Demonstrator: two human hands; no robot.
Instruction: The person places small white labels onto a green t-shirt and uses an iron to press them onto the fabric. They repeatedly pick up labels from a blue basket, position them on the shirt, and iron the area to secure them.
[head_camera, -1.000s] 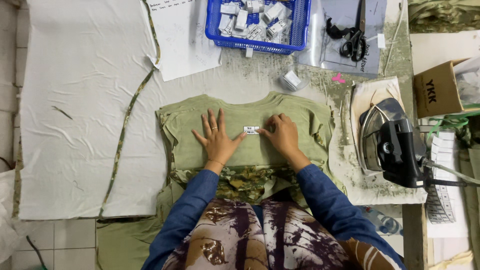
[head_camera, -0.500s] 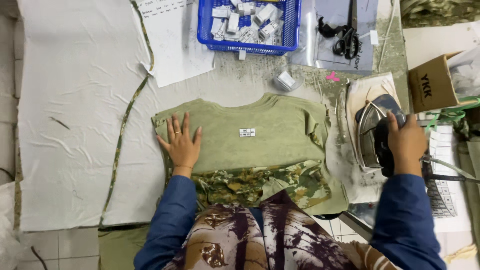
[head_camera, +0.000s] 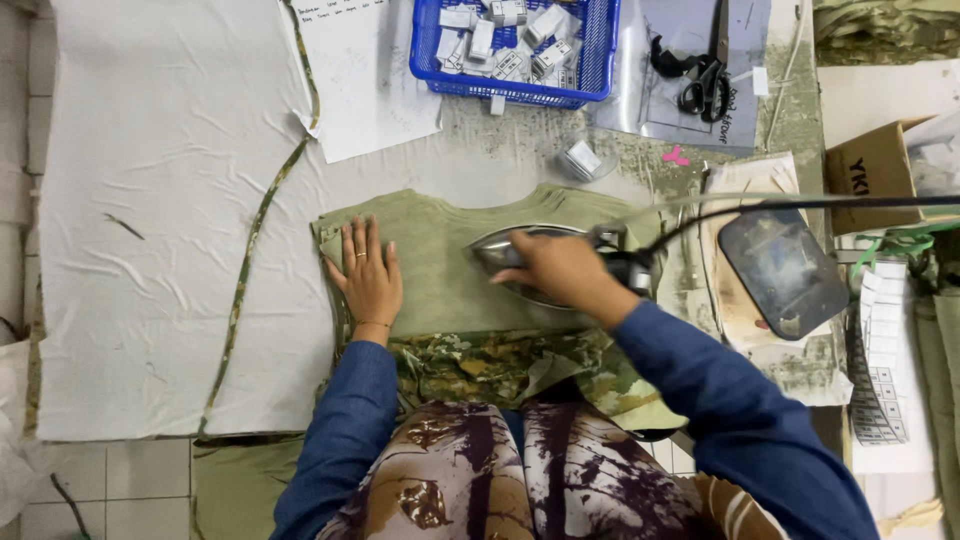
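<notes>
Your right hand (head_camera: 565, 270) closes around the handle of an iron (head_camera: 520, 262), which sits flat on an olive garment (head_camera: 440, 285) at the centre of the frame. Your fingers wrap the grip fully, and the iron's metal body shows to the left of your knuckles. Its dark cord (head_camera: 790, 205) runs off toward the right edge. Your left hand (head_camera: 368, 272) lies open and flat, fingers together, pressing the garment's left side just beside the edge; it holds nothing. A ring shows on one finger. The garment's lower part, in a camouflage print (head_camera: 500, 365), bunches near your lap at lower centre. The work rests on a white padded cloth (head_camera: 150, 250) that fills the left half of the frame, crossed by a thin camouflage strip (head_camera: 255, 230). At upper centre stands a blue basket (head_camera: 590, 60) of small white tags, with a sheet of paper (head_camera: 365, 80) to its left and black scissors (head_camera: 705, 75) to its right. An iron rest (head_camera: 782, 270) lies at the right, near a cardboard box (head_camera: 875, 165).
</notes>
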